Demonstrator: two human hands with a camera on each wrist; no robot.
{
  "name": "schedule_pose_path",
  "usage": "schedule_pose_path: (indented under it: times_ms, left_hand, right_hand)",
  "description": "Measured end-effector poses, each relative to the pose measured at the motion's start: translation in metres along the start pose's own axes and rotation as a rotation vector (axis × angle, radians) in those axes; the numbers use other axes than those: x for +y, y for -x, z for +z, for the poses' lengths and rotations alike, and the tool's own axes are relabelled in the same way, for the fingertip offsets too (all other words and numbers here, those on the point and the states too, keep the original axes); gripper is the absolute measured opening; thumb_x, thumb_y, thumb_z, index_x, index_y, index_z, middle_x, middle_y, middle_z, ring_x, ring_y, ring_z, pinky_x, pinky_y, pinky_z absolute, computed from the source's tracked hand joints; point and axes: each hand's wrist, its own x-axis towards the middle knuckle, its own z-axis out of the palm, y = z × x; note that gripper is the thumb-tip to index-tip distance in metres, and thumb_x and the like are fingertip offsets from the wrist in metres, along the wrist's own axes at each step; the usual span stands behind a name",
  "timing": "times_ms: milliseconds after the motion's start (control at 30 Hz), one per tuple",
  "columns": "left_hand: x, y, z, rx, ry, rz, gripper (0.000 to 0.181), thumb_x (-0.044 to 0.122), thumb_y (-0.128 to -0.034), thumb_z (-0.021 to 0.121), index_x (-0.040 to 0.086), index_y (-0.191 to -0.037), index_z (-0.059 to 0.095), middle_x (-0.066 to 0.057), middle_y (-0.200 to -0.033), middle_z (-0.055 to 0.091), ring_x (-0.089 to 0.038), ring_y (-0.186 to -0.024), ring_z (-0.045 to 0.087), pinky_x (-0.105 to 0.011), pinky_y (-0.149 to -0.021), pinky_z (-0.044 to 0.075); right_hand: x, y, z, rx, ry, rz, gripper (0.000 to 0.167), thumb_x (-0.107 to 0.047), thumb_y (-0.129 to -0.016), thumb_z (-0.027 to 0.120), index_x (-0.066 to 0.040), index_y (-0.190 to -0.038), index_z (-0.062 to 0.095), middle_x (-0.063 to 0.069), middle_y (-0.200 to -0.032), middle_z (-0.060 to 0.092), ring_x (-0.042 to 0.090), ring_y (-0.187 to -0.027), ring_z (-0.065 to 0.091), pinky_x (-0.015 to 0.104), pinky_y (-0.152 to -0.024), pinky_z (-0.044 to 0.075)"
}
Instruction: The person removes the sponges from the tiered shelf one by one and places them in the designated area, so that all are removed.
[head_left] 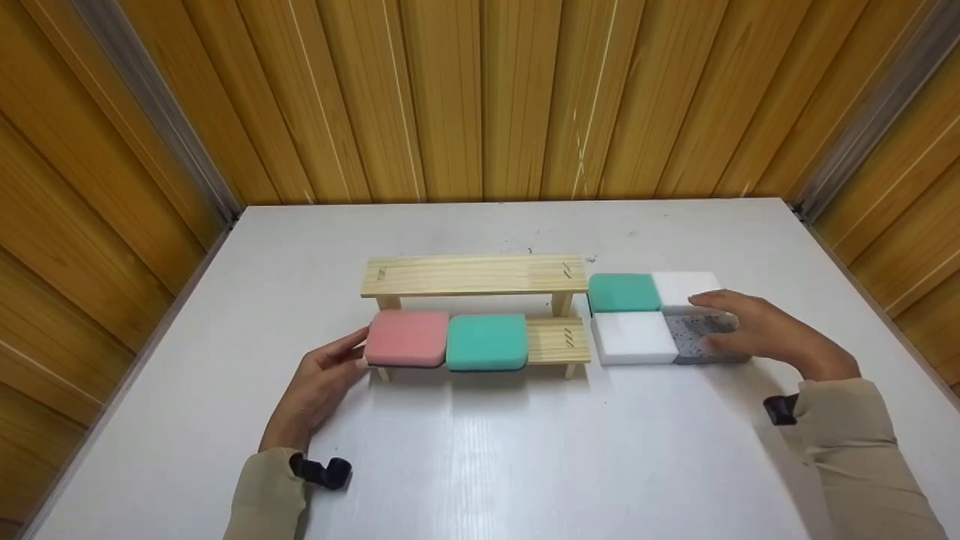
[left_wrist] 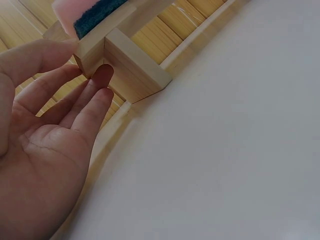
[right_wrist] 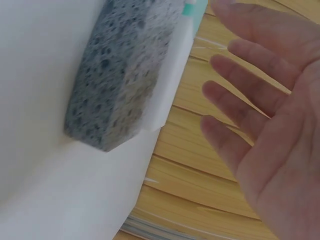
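Observation:
In the head view, my left hand (head_left: 322, 386) is at the left end of a low two-step wooden rack (head_left: 472, 276), its thumb and fingertips touching the end of the lower plank. A pink sponge (head_left: 407, 337) and a green sponge (head_left: 487, 341) lie side by side on that plank, dark scouring layer down. My right hand (head_left: 772, 334) hovers with parted fingers over a speckled grey sponge (head_left: 694, 334). In the right wrist view, its palm and fingers hold nothing, apart from the grey sponge (right_wrist: 115, 75).
Beside the grey sponge are a white sponge (head_left: 635, 339), another white sponge (head_left: 681, 289) and a second green sponge (head_left: 624, 292), grouped right of the rack. All stand on a white table (head_left: 480, 465). Yellow wood-look panels (head_left: 480, 97) enclose its back and sides.

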Motion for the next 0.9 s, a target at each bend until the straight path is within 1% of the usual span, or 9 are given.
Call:
schedule_pose_path:
  times_ms: [67,233,433,567,667,800,900]
  left_hand:
    - [0.000,0.000,0.000,-0.006,-0.007,0.000,0.059,0.005,-0.0881,0.066,0.004,-0.143,0.044,-0.009,-0.150,0.041,-0.019,-0.126,0.051,-0.025,-0.104,0.045]
    - [0.000,0.000,0.000,-0.010,-0.009,0.000,0.060,0.005,-0.0880,0.067,0.004,-0.143,0.044,-0.009,-0.150,0.041,-0.018,-0.126,0.051,-0.025,-0.104,0.045]
    - [0.001,0.000,0.001,0.018,0.023,-0.013,0.059,0.000,-0.0872,0.065,0.003,-0.142,0.045,-0.009,-0.147,0.043,-0.018,-0.125,0.052,-0.025,-0.103,0.046]
    - [0.002,0.000,0.002,0.039,0.020,-0.025,0.059,-0.001,-0.0866,0.065,0.003,-0.142,0.045,-0.008,-0.147,0.044,-0.017,-0.125,0.052,-0.024,-0.103,0.046]
    - [0.002,0.000,0.003,0.045,0.005,-0.027,0.059,-0.002,-0.0864,0.065,0.003,-0.142,0.046,-0.009,-0.148,0.043,-0.016,-0.125,0.052,-0.024,-0.102,0.046]
    - [0.002,0.001,0.002,0.043,-0.006,-0.028,0.059,0.000,-0.0862,0.066,0.003,-0.142,0.045,-0.009,-0.149,0.043,-0.016,-0.124,0.053,-0.024,-0.103,0.045]
    - [0.001,0.000,0.002,0.044,-0.005,-0.028,0.060,0.001,-0.0859,0.067,0.004,-0.142,0.046,-0.008,-0.149,0.043,-0.017,-0.124,0.053,-0.024,-0.103,0.045]
  right_hand:
    - [-0.006,-0.001,-0.002,0.007,0.005,-0.003,0.064,-0.017,-0.087,0.069,0.002,-0.141,0.042,0.031,-0.145,0.037,0.052,-0.133,0.031,0.068,-0.105,0.029]
    - [-0.019,-0.001,-0.005,0.033,0.031,-0.047,0.064,-0.022,-0.089,0.069,0.002,-0.141,0.042,0.029,-0.145,0.039,0.051,-0.135,0.030,0.066,-0.106,0.029]
    - [-0.033,-0.004,-0.006,0.091,0.052,-0.113,0.061,-0.022,-0.088,0.070,0.002,-0.139,0.046,0.026,-0.142,0.044,0.048,-0.132,0.037,0.063,-0.104,0.033]
    - [-0.044,-0.006,-0.007,0.124,0.062,-0.164,0.059,-0.021,-0.088,0.070,0.002,-0.137,0.049,0.025,-0.139,0.049,0.045,-0.130,0.042,0.062,-0.103,0.036]
    - [-0.053,-0.007,-0.007,0.130,0.061,-0.180,0.059,-0.023,-0.088,0.071,-0.001,-0.138,0.049,0.023,-0.139,0.050,0.043,-0.130,0.043,0.061,-0.104,0.037]
    - [-0.064,-0.011,-0.007,0.123,0.044,-0.178,0.061,-0.029,-0.088,0.070,-0.005,-0.140,0.049,0.019,-0.142,0.048,0.041,-0.133,0.041,0.061,-0.106,0.036]
    - [-0.071,-0.014,-0.004,0.111,0.031,-0.179,0.061,-0.029,-0.087,0.071,-0.007,-0.140,0.048,0.018,-0.143,0.047,0.040,-0.134,0.040,0.061,-0.106,0.036]
